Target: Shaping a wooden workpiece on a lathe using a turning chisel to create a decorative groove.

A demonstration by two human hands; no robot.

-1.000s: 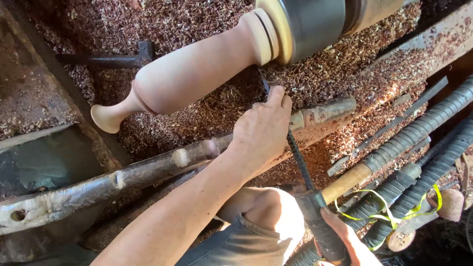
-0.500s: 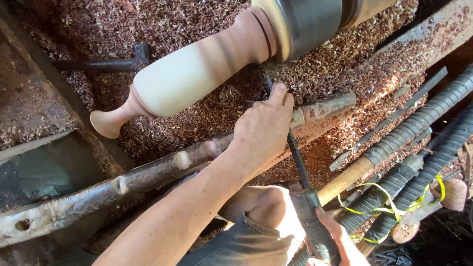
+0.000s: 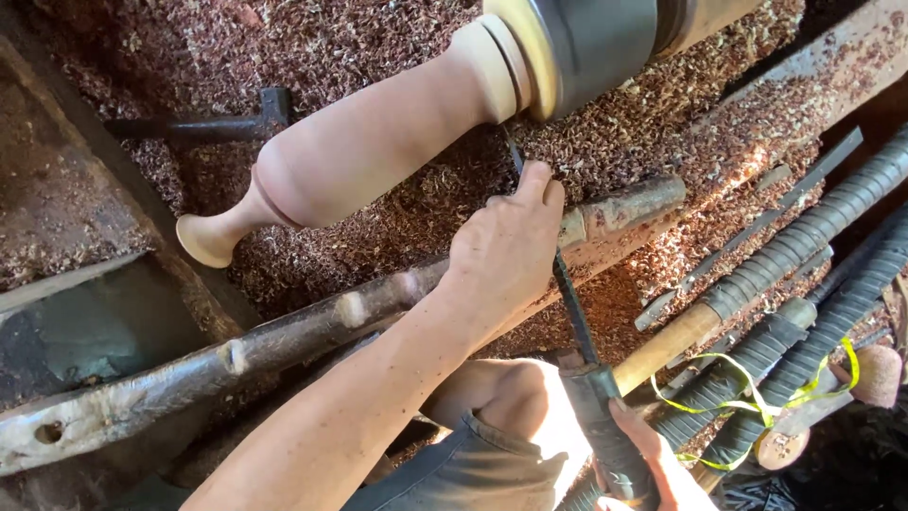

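A pale turned wooden spindle (image 3: 378, 151), vase-shaped with a flared foot at its lower-left end, lies mounted in a lathe, its upper-right end meeting a grey metal chuck (image 3: 591, 47). Below the spindle, the left hand (image 3: 506, 251) rests on a worn wooden tool rest (image 3: 312, 326) that runs diagonally beneath the work; its fingers are curled down over a long dark chisel (image 3: 567, 303), pinning the blade to the rest, with the forefinger stretched along the steel toward the spindle. The chisel's tip sits at the spindle's shoulder, just beside the chuck; whether it touches the wood cannot be told. Further below the spindle, at the frame's bottom edge, the right hand (image 3: 653, 464) is clenched around the chisel's dark wrapped handle (image 3: 605, 426), only partly in view. Reddish-brown wood shavings (image 3: 359, 38) blanket the bed behind and under the spindle. To the right of the spindle, well apart from it, lie several spare tools with dark ribbed handles (image 3: 813, 237), one with a light wooden grip, and a loop of yellow string (image 3: 757, 402). The person's bent knee (image 3: 511, 407) shows below the tool rest.
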